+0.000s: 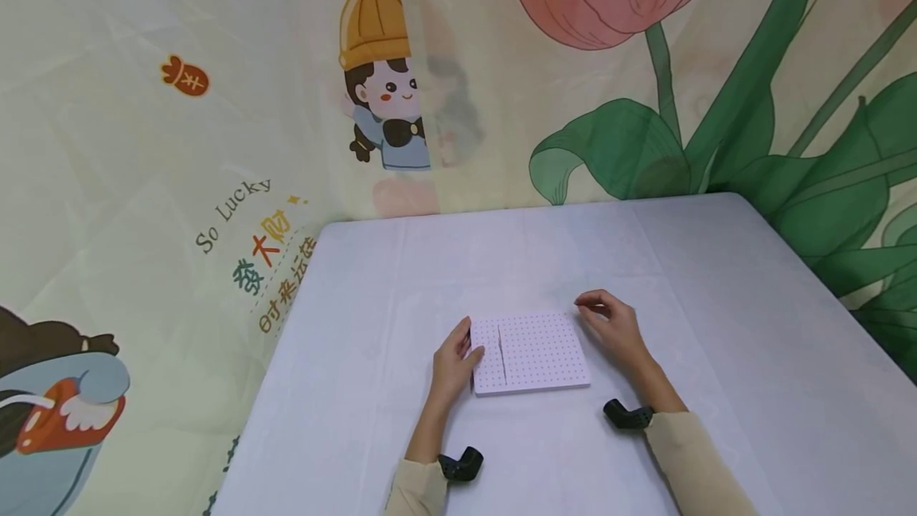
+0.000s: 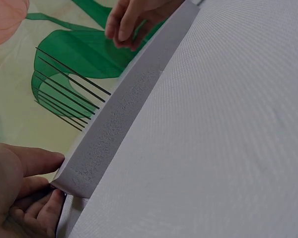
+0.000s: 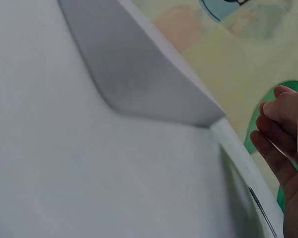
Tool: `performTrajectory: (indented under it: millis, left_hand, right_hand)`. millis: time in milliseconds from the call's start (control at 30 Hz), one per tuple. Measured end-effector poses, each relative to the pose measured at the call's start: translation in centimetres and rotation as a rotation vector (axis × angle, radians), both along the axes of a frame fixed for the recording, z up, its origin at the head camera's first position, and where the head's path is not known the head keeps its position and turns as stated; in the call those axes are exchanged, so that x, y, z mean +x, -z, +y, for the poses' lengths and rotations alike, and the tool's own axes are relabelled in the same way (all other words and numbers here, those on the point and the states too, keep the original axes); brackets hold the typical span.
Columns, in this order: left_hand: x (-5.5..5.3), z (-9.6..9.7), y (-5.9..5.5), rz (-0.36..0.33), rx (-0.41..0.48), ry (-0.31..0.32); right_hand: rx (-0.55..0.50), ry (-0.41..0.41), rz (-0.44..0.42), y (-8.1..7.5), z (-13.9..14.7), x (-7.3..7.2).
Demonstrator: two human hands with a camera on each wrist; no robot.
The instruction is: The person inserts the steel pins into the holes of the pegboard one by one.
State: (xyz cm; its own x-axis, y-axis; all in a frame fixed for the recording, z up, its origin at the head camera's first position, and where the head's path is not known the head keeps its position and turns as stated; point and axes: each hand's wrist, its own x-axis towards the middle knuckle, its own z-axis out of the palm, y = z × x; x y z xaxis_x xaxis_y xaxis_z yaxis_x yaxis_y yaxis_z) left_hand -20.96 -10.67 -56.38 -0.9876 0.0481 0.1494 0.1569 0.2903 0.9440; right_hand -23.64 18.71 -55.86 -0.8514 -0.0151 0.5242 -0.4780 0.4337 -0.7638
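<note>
A white board [image 1: 548,353] with rows of small holes lies flat on the table. Several thin dark pins [image 1: 502,357] stand in a row near its left side; seen from the left wrist, these pins [image 2: 77,89] rise parallel from the board's top. My left hand [image 1: 453,361] grips the board's left edge, thumb on top and other fingers at the side and below. Beyond the board's far right corner, my right hand [image 1: 612,325] hovers with loosely bent fingers. Nothing shows between the fingers of this right hand [image 3: 283,129] in the right wrist view.
A white cloth covers the table [image 1: 344,388]. Thin dark sticks [image 3: 262,210] lie near the table's far edge, below the right hand in the right wrist view. Behind the table hangs a printed curtain [image 1: 473,86] with flowers and cartoon figures. Black wrist devices [image 1: 462,464] sit at both cuffs.
</note>
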Motion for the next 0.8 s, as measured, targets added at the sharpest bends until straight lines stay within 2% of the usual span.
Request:
performTrajectory:
  millis: [167,300,533,800]
  left_hand:
    - [-0.1,-0.1,-0.1,-0.034,-0.009,-0.008]
    - [-0.2,-0.1,-0.1,-0.036,-0.002,-0.006]
    - [-0.1,0.0,0.0,-0.049,-0.009,-0.002]
    - [-0.3,0.1,0.1,-0.049,-0.016,-0.008]
  right_hand:
    - [0.071,0.132,0.015,0.8,3.8,-0.1]
    - [0.163,0.204,0.007,1.1,5.4,0.1]
    - [0.295,0.237,0.039,1.3,6.1,0.1]
    - [0.326,0.242,0.034,1.6,6.4,-0.1]
